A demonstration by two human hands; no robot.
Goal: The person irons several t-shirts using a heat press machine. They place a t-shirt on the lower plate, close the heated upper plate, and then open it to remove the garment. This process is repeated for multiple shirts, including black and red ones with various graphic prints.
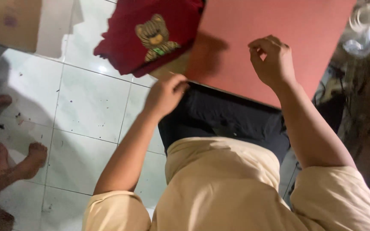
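Red garment (150,34) with bear picture hangs over left edge of reddish table (279,30), above white tiled floor (91,102). Another person's bare feet (20,158) at far left. Left hand (165,94) curled shut, pinching table's near-left corner edge. Right hand (273,60) loosely fisted, resting on tabletop near front edge; whether it holds anything unclear.

Cream short-sleeved shirt (219,188), seemingly black trousers (223,117)
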